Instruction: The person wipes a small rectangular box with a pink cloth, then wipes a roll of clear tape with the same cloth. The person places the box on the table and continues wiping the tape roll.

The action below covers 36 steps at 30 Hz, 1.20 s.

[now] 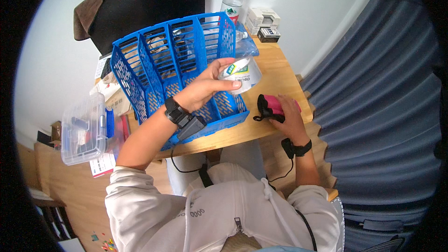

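Observation:
My left hand (206,84) grips a wide roll of clear packing tape (252,77) of the Deli brand. Thumb and fingers pinch its near-left side, and the roll is held above the right end of a blue plastic basket (229,121). Tall dividers split this basket into several compartments, with slots in its walls and floor. To the right of the basket, my right hand (291,117) is closed around a small pink and black fabric pouch (271,106) with a black loop, low over the wooden table (280,66). Its fingertips are partly hidden behind the pouch.
Behind the basket stand a black monitor (150,0) and a large water bottle (232,0). Small boxes (262,19) sit at the far right corner. A clear lidded plastic box (84,133) is at the left. A dark curtain (378,119) hangs on the right.

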{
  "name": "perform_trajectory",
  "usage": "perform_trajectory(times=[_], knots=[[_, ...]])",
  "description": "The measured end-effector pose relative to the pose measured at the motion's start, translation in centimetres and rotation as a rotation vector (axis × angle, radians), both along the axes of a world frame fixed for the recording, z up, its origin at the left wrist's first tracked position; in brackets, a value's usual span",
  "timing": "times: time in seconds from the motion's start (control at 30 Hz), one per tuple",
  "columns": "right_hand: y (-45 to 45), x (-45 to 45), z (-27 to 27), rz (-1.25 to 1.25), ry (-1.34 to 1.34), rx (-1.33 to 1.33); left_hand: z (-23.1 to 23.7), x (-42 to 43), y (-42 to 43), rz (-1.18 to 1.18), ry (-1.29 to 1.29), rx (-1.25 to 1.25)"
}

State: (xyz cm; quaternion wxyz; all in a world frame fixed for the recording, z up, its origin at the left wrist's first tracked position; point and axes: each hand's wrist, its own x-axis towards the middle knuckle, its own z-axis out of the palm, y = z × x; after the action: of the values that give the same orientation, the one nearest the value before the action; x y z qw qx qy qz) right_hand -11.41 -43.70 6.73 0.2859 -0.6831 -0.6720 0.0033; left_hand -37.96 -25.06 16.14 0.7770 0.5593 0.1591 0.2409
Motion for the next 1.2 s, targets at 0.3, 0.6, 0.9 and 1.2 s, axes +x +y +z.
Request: perform_trajectory(times=[0.3, 0.6, 0.9, 1.2], knots=[[1.4, -0.7, -2.5, -0.167, -0.121, 0.04, -1.8, -0.2, 0.5, 0.02, -0.08, -0.095], [2.3, -0.5, -4.2, -0.18, -0.155, 0.156, -2.7, -0.4, 0.1, 0.016, -0.071, -0.147], [2.7, -1.3, 0.9, -0.142, 0.379, 0.162, -3.3, -0.5, 0.5, 0.025, -0.111, -0.186], [5.9, -5.3, 7.2, 0.076, 0.462, 0.537, -4.3, -0.3, 0.8, 0.06, -0.107, -0.249]])
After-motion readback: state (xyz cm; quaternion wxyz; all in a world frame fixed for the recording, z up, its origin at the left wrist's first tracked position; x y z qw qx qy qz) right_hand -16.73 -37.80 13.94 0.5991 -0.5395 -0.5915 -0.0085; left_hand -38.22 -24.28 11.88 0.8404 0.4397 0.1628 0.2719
